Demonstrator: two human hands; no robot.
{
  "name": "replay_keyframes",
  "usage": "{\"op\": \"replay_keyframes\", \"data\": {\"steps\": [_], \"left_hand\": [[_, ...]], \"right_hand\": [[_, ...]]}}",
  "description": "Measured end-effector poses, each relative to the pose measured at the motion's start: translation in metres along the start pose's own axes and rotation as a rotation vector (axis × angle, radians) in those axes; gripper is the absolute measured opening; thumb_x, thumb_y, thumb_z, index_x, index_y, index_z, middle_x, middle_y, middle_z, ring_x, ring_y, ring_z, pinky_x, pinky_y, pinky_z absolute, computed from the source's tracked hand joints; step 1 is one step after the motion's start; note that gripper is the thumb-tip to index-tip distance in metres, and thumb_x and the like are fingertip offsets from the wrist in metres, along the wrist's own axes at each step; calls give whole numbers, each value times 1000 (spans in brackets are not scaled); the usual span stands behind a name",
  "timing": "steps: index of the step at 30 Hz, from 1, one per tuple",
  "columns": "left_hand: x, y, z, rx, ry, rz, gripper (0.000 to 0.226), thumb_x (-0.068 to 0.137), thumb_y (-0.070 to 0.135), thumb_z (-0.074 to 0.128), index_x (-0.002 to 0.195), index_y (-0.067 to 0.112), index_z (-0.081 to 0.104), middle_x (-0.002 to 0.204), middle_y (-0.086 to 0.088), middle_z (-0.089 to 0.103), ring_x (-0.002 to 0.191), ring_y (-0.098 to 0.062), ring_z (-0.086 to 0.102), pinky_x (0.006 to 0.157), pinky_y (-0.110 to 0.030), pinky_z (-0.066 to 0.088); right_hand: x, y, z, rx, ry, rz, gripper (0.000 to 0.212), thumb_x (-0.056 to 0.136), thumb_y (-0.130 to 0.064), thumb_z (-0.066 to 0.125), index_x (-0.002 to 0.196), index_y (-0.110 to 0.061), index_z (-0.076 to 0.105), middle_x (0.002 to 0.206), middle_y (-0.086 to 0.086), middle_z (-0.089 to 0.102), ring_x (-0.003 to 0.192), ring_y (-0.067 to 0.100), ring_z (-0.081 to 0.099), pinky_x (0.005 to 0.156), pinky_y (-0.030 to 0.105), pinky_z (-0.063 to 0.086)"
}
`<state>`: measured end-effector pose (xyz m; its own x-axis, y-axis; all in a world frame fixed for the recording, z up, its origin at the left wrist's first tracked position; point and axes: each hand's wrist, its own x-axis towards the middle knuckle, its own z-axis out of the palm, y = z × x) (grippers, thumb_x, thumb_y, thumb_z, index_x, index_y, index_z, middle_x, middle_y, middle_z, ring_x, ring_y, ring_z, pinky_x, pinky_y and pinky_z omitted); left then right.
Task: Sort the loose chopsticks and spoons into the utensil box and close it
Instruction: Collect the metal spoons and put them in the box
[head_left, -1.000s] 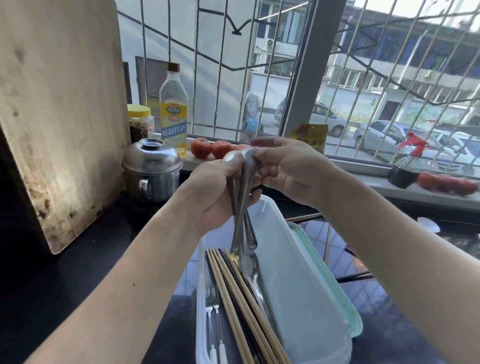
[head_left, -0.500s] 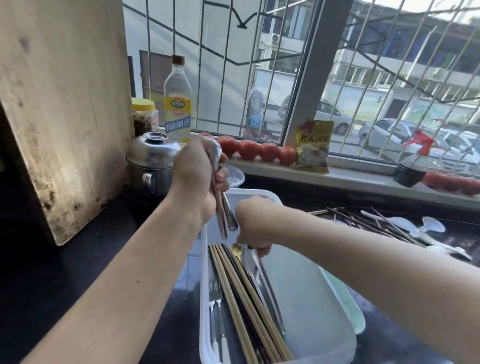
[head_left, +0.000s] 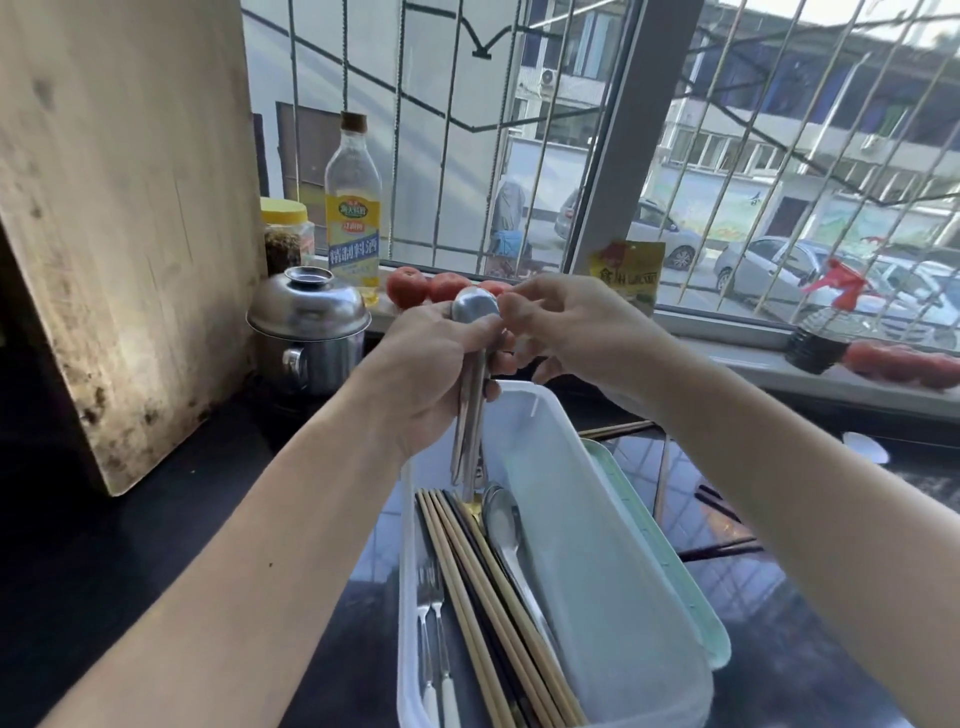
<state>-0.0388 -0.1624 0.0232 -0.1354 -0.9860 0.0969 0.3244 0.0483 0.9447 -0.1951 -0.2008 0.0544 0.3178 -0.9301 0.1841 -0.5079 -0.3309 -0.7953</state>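
The utensil box (head_left: 618, 587) stood open on the dark countertop (head_left: 156, 519), a long translucent white plastic trough with rounded corners and smooth, slightly cloudy walls. Its pale green lid (head_left: 670, 551) lay against the box's right side. Inside, along the left wall, lay two forks (head_left: 431, 613) with white handles; next to them a packed row of chopsticks (head_left: 493, 597), most pale wood, a few dark. A polished metal spoon (head_left: 506, 525) lay bowl-up against the chopsticks, toward the middle of the box.

The left hand (head_left: 431, 374) was closed round a bundle of metal spoons (head_left: 470, 415), held upright above the far end of the box, bowls at the top and handles pointing down toward the chopstick ends. The right hand (head_left: 576, 327) met the bundle at the top, thumb and forefinger pinching at the rim of the uppermost spoon bowl, remaining fingers loosely curled.

Loose chopsticks (head_left: 722, 525), thin and dark, lay on the glossy counter to the right of the lid. A worn wooden board (head_left: 119, 208) leaned upright at the left, beside a lidded steel pot (head_left: 309, 332).
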Motion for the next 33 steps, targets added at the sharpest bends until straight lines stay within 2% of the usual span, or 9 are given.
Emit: {"op": "replay_keyframes", "data": {"steps": [3,6,8,12,15,22,26,28,33], "left_hand": [[-2,-1,3,17,-26,12,11,102,9,56,105,4,65,76,-7,62,59,-14,59,59,-33,45],[-1,-2,4,24,-33,6,19,103,7,54,118,0,64,85,-11,66,66,-18,63,56,-30,49],[0,-2,5,61,-36,3,23,104,8,53,122,-2,62,87,-12,66,69,-19,64,56,-29,50],[0,-4,5,124,-25,-13,23,106,7,50,122,-1,62,83,-7,64,67,-14,60,59,-30,51],[0,-4,4,113,-25,-20,19,105,9,51,116,2,65,75,-2,63,63,-12,57,58,-30,50],[0,-3,2,28,-91,-59,13,103,11,54,109,8,65,75,-2,63,64,-12,55,63,-30,44],[3,-5,4,-145,-121,-123,19,108,20,47,106,10,62,77,-1,63,66,-13,50,66,-31,38],[3,-7,5,-201,-129,-159,24,108,22,44,100,12,64,76,-1,61,65,-13,47,67,-31,37],[2,-2,-1,-477,-79,-167,24,108,19,43,115,3,59,77,-6,60,69,-16,54,74,-29,42]], "right_hand": [[1,4,2,158,11,39,23,95,-31,69,106,-10,70,89,10,71,78,22,64,73,35,57],[0,4,-1,361,-29,136,33,81,-31,78,104,-8,73,90,12,71,84,26,63,92,45,59],[-1,4,0,402,-56,167,38,74,-33,79,100,-7,74,89,12,71,83,26,63,95,45,56],[-3,2,3,429,-46,207,11,87,-19,75,91,-9,76,81,8,71,72,18,62,75,32,58],[-4,1,5,455,-66,225,12,91,-22,72,84,-14,77,80,3,71,70,12,59,61,23,53],[-7,-1,3,547,-77,191,14,94,-19,67,85,-12,75,73,1,72,64,10,63,63,23,55],[-7,-3,2,508,35,168,4,93,-14,70,96,-13,71,76,2,73,65,12,65,64,26,54],[-7,-3,2,462,94,144,14,92,-12,72,105,-15,68,84,3,72,66,13,65,62,26,54],[-10,-10,-14,643,126,104,8,95,-3,64,100,-8,69,81,8,70,63,14,64,57,26,53]]}}
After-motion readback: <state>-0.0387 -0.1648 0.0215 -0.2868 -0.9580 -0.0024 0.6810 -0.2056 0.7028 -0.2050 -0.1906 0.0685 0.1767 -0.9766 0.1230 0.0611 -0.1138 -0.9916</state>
